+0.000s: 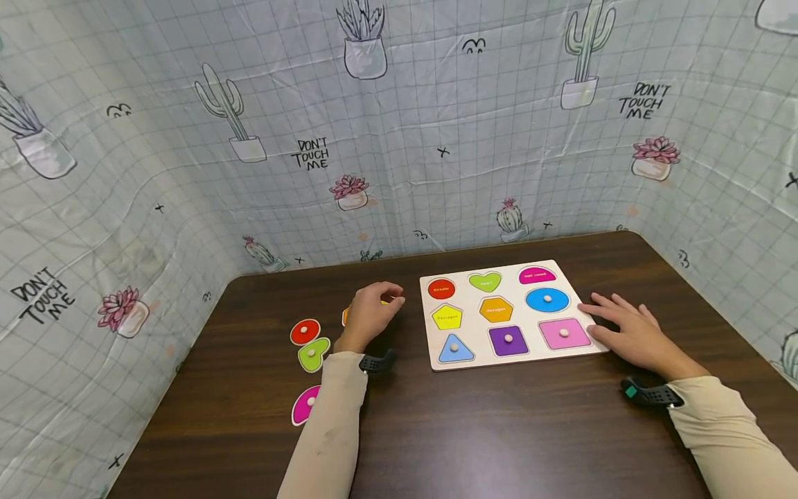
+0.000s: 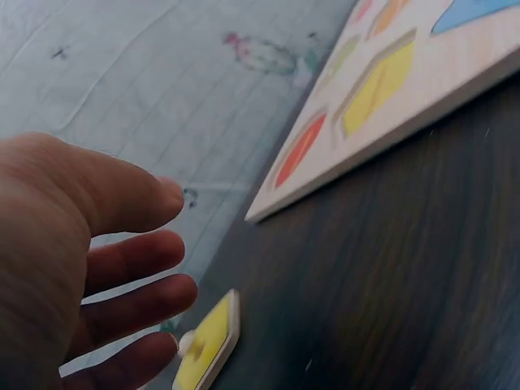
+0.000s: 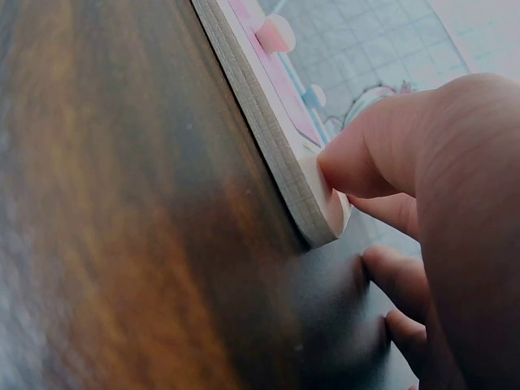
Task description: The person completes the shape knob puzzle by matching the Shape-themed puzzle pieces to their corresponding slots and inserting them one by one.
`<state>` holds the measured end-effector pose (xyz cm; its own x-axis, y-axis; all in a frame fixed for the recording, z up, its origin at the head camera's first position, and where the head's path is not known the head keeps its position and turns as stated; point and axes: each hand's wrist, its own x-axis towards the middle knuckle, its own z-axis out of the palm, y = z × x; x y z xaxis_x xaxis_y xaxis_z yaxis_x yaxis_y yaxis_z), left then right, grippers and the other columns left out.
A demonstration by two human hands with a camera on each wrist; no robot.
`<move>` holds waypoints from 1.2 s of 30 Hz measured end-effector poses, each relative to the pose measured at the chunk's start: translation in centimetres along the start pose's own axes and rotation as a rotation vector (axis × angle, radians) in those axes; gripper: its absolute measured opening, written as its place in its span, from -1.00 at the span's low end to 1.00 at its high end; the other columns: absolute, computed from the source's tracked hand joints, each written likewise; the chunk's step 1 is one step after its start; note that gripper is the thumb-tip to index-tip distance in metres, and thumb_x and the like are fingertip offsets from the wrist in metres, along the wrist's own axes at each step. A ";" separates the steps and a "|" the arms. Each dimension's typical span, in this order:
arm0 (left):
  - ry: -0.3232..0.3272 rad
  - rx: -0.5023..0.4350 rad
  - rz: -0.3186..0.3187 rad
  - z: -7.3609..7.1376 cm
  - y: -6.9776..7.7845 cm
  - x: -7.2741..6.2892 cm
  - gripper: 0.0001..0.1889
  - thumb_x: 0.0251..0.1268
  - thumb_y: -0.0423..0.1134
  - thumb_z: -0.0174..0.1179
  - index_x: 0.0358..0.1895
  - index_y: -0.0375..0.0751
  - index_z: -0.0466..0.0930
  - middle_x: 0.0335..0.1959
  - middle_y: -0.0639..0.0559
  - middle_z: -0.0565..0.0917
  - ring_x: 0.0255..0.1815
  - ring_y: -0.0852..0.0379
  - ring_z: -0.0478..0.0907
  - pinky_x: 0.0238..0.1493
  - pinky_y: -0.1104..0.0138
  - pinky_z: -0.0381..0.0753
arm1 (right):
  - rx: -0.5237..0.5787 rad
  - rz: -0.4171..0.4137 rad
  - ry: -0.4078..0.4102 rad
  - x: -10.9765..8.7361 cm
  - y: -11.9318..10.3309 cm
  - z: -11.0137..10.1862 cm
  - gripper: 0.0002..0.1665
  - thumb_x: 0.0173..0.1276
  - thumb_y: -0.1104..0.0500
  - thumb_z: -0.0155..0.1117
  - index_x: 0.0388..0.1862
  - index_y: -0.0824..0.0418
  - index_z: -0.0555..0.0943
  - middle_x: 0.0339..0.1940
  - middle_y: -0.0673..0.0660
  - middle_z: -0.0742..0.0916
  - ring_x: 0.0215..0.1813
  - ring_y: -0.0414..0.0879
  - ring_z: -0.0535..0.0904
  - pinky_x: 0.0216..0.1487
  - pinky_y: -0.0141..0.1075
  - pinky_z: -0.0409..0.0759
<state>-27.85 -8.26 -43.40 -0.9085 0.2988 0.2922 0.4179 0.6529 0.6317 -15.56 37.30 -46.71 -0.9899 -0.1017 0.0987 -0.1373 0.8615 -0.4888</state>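
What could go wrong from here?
The left hand, close to the yellow piece, might nudge the partly hidden orange piece. The left sleeve overlaps the magenta half-round in the head view, so it could brush it. The right hand touches the board near one corner; a push there might shift it.

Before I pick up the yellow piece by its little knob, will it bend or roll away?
The yellow piece probably won't bend, because its edge looks thick and board-like. It likely won't roll: it's flat with straight sides. It's probably light: it's small.
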 end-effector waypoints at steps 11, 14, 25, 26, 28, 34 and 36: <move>0.030 -0.032 -0.082 -2.7 -2.2 -0.6 -0.73 0.36 -0.14 0.31 0.00 -0.21 0.73 -0.08 -0.02 0.72 -0.13 0.02 0.62 -0.03 0.12 0.64 | -0.011 -0.013 -0.006 0.5 -0.1 -0.5 -0.40 0.50 0.01 0.15 0.40 0.28 0.46 0.47 0.49 0.32 0.51 0.51 -0.03 0.34 0.48 -0.35; 0.021 -0.063 -0.094 -3.2 -2.7 -0.9 -0.73 0.35 -0.15 0.32 -0.01 -0.25 0.72 -0.08 -0.05 0.71 -0.10 -0.01 0.63 0.02 0.12 0.64 | -0.009 -0.008 -0.010 0.4 -0.1 -0.4 -0.40 0.50 0.01 0.16 0.40 0.28 0.45 0.47 0.49 0.31 0.51 0.51 -0.03 0.34 0.48 -0.35; -0.007 -0.061 -0.181 -4.6 -4.6 -1.6 -0.73 0.34 -0.25 0.29 0.02 -0.32 0.71 0.11 -0.21 0.65 0.17 -0.18 0.53 0.24 -0.02 0.48 | 0.004 -0.015 0.013 0.0 0.3 0.1 -0.41 0.49 0.02 0.18 0.38 0.28 0.48 0.46 0.49 0.34 0.50 0.51 0.00 0.34 0.49 -0.32; -0.011 -0.058 -0.190 -4.6 -4.7 -1.6 -0.72 0.34 -0.24 0.29 0.03 -0.32 0.70 0.12 -0.22 0.64 0.19 -0.18 0.52 0.26 -0.02 0.47 | 0.006 -0.014 0.011 -0.1 0.2 0.1 -0.41 0.49 0.02 0.18 0.39 0.28 0.47 0.46 0.49 0.34 0.50 0.51 -0.01 0.34 0.49 -0.33; -0.015 -0.059 -0.214 -4.7 -5.1 -1.7 -0.72 0.35 -0.24 0.30 0.03 -0.32 0.70 0.14 -0.23 0.63 0.20 -0.19 0.51 0.27 -0.02 0.45 | 0.006 -0.012 0.012 -0.1 0.2 0.2 -0.41 0.48 0.03 0.19 0.38 0.28 0.48 0.46 0.49 0.34 0.50 0.52 0.00 0.34 0.49 -0.32; -0.031 -0.061 -0.262 -4.9 -5.5 -2.0 -0.72 0.36 -0.23 0.29 0.04 -0.29 0.70 0.16 -0.23 0.61 0.14 -0.17 0.53 0.18 0.02 0.53 | 0.004 -0.005 -0.001 0.0 0.1 0.1 -0.41 0.50 0.02 0.16 0.40 0.28 0.46 0.47 0.49 0.32 0.51 0.51 -0.02 0.35 0.48 -0.34; -0.044 -0.067 -0.272 -5.1 -5.5 -2.1 -0.71 0.37 -0.22 0.28 0.06 -0.28 0.69 0.18 -0.23 0.60 0.11 -0.15 0.54 0.13 0.04 0.57 | 0.008 -0.006 -0.002 -0.1 -0.1 0.0 -0.41 0.50 0.03 0.16 0.40 0.29 0.46 0.47 0.50 0.32 0.51 0.51 -0.03 0.35 0.47 -0.35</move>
<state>-28.26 -16.00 -43.83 -0.9860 0.1494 0.0747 0.1562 0.6663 0.7291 -15.50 37.27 -46.64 -0.9891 -0.1078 0.0999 -0.1434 0.8569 -0.4952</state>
